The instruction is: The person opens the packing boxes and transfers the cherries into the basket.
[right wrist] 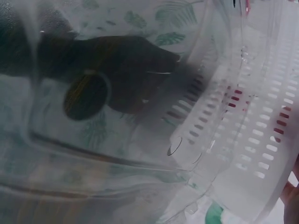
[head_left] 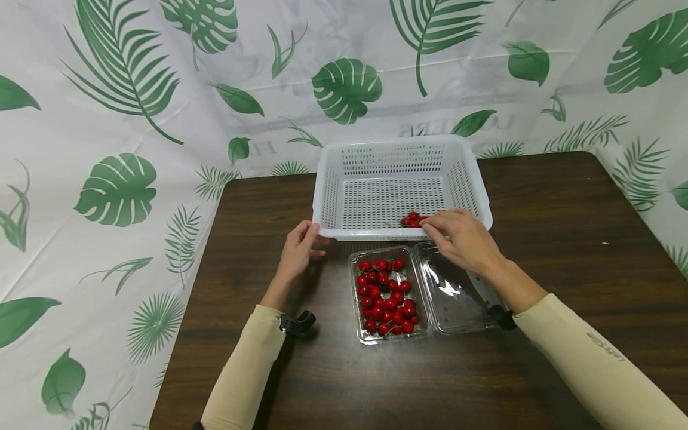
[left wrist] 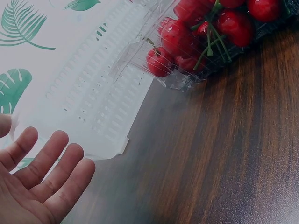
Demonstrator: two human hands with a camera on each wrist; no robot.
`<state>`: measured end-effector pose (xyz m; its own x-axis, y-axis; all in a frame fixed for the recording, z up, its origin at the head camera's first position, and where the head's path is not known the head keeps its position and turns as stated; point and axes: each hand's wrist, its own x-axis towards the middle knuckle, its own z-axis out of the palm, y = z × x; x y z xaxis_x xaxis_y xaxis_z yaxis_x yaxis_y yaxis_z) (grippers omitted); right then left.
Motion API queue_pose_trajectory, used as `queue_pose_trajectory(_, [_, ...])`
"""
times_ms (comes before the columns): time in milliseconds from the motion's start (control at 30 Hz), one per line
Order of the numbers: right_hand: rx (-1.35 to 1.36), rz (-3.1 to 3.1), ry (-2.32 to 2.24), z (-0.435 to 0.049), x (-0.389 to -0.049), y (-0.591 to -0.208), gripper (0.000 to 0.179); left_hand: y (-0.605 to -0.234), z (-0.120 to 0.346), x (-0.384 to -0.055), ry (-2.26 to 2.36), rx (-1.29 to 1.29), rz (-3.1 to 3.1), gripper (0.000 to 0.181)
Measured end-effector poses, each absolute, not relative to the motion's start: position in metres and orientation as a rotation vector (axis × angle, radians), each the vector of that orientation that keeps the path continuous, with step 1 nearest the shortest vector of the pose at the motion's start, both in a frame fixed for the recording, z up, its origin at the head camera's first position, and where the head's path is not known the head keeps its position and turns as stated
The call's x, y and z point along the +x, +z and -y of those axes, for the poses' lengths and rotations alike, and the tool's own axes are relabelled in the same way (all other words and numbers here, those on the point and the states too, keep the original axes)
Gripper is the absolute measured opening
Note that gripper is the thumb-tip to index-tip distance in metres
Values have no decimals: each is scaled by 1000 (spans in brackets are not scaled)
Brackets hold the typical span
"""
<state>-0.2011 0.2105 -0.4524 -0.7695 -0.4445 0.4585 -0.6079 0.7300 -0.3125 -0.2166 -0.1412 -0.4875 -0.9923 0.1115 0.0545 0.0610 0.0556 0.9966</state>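
Observation:
A white slotted plastic basket (head_left: 395,233) stands at the back of the table, with several red cherries (head_left: 412,215) inside near its front wall. My left hand (head_left: 298,248) is at the basket's front left corner, thumb on the rim. Its other fingers are spread and loosely straight in the left wrist view. Over the front rim reaches my right hand (head_left: 462,239), its fingertips around a cherry (head_left: 423,219) beside the others; the fingers partly hide it. In front of the basket, a clear clamshell box (head_left: 371,340) holds many cherries with green stems (left wrist: 212,42).
The box's clear lid (head_left: 457,310) lies folded out to the right, under my right forearm, and fills much of the right wrist view. A dark wood-grain table (head_left: 344,388) carries everything. Behind it hangs a white cloth (head_left: 301,42) printed with green leaves.

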Motion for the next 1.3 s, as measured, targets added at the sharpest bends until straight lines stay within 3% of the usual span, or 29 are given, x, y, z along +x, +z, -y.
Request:
queue_pose_trajectory(333, [831,2451,639,-200,-193,-440,17,-492,141,-217,2126,175,-2272,30])
queue_pose_trajectory(667, [1016,2359,650,-171,-173,-427,18,-493,142,-218,2134,176,-2264,31])
queue_pose_trajectory(967, [1155,2449,550,-146,-158,-447,18,-493,141,-218,2135,184,-2262,29])
queue_pose_trajectory(1300, [1106,2629,383,-129,-151,-473,14,-493,142,-219,2138,178,-2258,28])
